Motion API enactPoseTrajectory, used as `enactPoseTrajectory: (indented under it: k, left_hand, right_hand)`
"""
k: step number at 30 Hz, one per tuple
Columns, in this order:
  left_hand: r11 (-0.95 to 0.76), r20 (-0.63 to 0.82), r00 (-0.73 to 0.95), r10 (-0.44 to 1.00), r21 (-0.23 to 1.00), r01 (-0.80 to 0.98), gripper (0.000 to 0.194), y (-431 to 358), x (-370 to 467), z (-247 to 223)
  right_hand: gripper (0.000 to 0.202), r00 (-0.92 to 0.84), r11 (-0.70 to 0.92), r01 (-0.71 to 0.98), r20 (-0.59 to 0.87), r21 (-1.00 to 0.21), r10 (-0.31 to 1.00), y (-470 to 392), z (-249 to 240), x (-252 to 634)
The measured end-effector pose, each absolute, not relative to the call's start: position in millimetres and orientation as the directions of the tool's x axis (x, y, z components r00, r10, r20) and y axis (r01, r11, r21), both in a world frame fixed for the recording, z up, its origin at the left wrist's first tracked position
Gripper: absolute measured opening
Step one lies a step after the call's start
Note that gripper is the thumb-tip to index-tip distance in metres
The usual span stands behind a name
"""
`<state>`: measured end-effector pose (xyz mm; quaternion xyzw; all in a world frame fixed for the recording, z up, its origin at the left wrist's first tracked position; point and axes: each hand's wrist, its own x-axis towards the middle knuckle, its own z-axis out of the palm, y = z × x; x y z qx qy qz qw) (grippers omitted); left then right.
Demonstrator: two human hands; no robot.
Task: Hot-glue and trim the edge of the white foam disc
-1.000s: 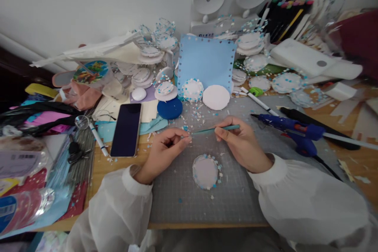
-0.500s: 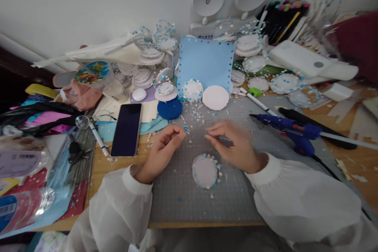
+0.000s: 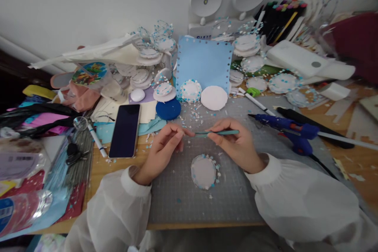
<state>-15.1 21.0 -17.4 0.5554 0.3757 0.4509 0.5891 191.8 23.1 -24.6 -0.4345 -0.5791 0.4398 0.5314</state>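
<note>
My right hand (image 3: 238, 147) is closed around teal tweezers (image 3: 230, 132), held nearly level with the tips pointing left. My left hand (image 3: 165, 145) is curled, thumb against the fingers, and one fingertip meets the tweezer tips. Anything pinched there is too small to make out. Just below and between both hands, a round white disc (image 3: 203, 171) lies flat on the grey cutting mat (image 3: 177, 210). Small blue and white pieces run along its rim, mostly on the right side. Loose tiny pieces (image 3: 195, 116) are scattered on the mat beyond my hands.
A phone (image 3: 125, 130) lies left of my left hand. On the right rests a blue glue gun (image 3: 286, 124). Behind stand a light blue card (image 3: 203, 61), a blue round lid (image 3: 168, 109), a white oval disc (image 3: 214, 98) and several decorated discs.
My right hand has steadied, and the tweezers now lie level, reaching left to my left hand. A left finger has stretched out to their tips. The disc stays put.
</note>
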Motion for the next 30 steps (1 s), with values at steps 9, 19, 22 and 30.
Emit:
enactPoseTrajectory:
  k: [9, 19, 22, 30]
  left_hand:
    - [0.015, 0.007, 0.310, 0.951, 0.998, -0.069, 0.019, 21.7, -14.6, -11.7]
    - [0.084, -0.082, 0.340, 0.937, 0.996, 0.007, 0.024, 18.6, -10.7, -7.2]
    - [0.081, -0.076, 0.364, 0.928, 0.997, 0.000, 0.023, 18.3, -11.1, -8.0]
    - [0.051, -0.050, 0.400, 0.915, 0.999, 0.006, 0.020, 16.1, -13.3, -9.0]
  right_hand:
    - [0.020, 0.038, 0.046, -0.147, 0.040, -0.988, 0.998, 27.4, -31.0, 193.9]
    - [0.018, 0.064, 0.101, -0.211, 0.090, -0.972, 0.994, 22.8, -25.0, 194.9]
    - [0.017, 0.034, 0.112, -0.200, 0.107, -0.973, 0.994, 19.3, -24.2, 194.3]
    - [0.021, 0.006, 0.040, -0.188, 0.040, -0.981, 0.999, 16.9, -22.8, 195.0]
